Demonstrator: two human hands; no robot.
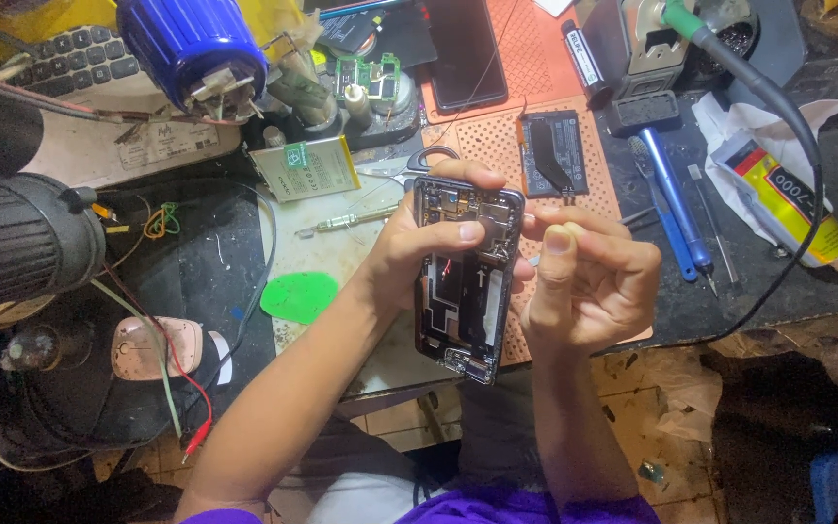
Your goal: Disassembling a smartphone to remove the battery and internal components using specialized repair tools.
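My left hand grips an opened phone body, back cover off, with its inner frame and parts showing. It is held upright above the bench's front edge, thumb across the upper part. My right hand sits just right of the phone with thumb and forefinger pinched together near its upper right edge. Whatever is pinched there is too small to make out.
An orange work mat carries a black phone battery. Nearby lie a second battery, scissors, a green pick, blue screwdrivers, a glue tube, a dark phone and a blue-capped cylinder.
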